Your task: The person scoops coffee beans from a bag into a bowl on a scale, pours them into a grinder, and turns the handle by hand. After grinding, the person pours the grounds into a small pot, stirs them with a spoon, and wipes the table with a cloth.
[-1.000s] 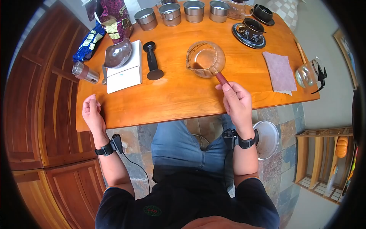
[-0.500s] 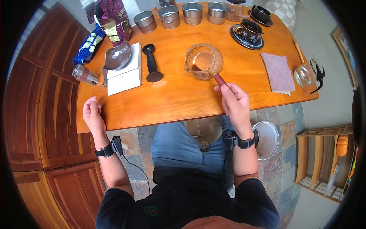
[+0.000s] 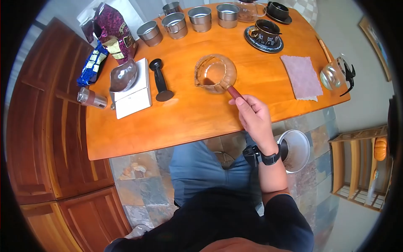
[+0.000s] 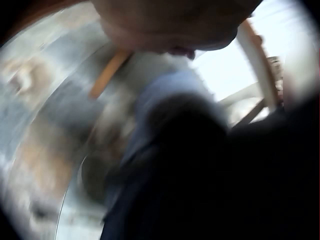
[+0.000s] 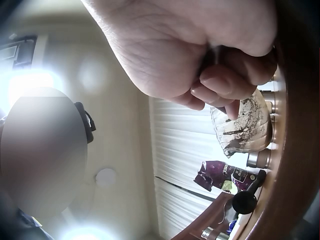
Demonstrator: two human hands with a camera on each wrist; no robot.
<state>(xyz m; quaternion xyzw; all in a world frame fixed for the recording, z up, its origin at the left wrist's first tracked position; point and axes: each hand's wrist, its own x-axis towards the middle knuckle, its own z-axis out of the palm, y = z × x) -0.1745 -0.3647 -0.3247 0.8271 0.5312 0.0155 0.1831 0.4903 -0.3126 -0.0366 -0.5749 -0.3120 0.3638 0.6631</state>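
Observation:
A glass coffee pot (image 3: 226, 75) with a reddish-brown handle sits toward the middle of the wooden table (image 3: 189, 117), its spout facing left. My right hand (image 3: 257, 119) grips the handle, thumb along the top. Dark residue streaks the pot's glass wall (image 5: 250, 125) in the right wrist view, where curled fingers (image 5: 225, 82) show above it. My left hand (image 4: 170, 25) is out of the head view; only a blurred patch of it shows at the top of the left wrist view, with the fingers unclear, above the jeans and floor.
Left on the table: a white scale (image 3: 133, 103) bearing a shiny dish (image 3: 124, 75), a black two-ended tool (image 3: 160, 82), a hand grinder (image 3: 92, 98) and bags (image 3: 115, 35). Several steel cups (image 3: 199, 21) line the back. A pink cloth (image 3: 302, 77) lies right; a white bucket (image 3: 300, 151) stands below.
My left hand has dropped away from the table's left edge and out of the head view. The head view has shifted, while my right hand keeps its hold on the pot's handle.

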